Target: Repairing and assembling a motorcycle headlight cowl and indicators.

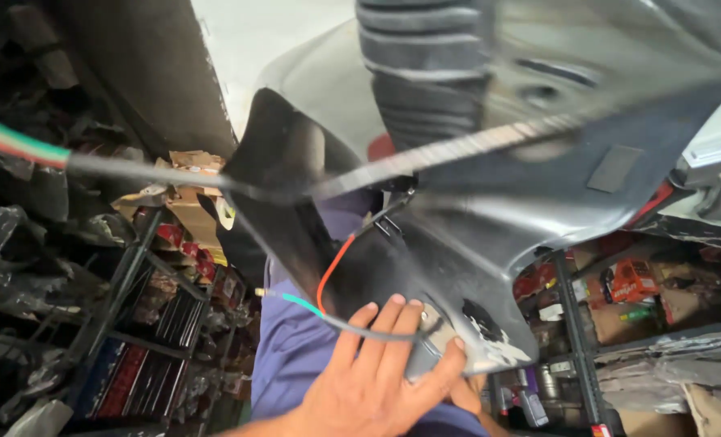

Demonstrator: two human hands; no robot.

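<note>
A large black plastic body panel [457, 243] fills the middle of the view. My left hand [376, 380] presses on its lower edge, fingers spread upward and thumb hooked round the rim next to a small grey metal part [427, 356]. A thin grey wire with a teal end [304, 304] runs across my fingertips, and an orange wire [333, 271] rises from it toward a metal clip [386, 222]. Only a bit of my right hand [467, 396] shows beneath the panel's edge, and its grip is hidden.
A blurred grey cable with a red and green end [20, 146] crosses the foreground. Metal shelving with boxes and parts [158, 324] stands at left, another rack with orange boxes and bottles [619, 291] at right. A blue-purple garment [295, 356] shows behind the panel.
</note>
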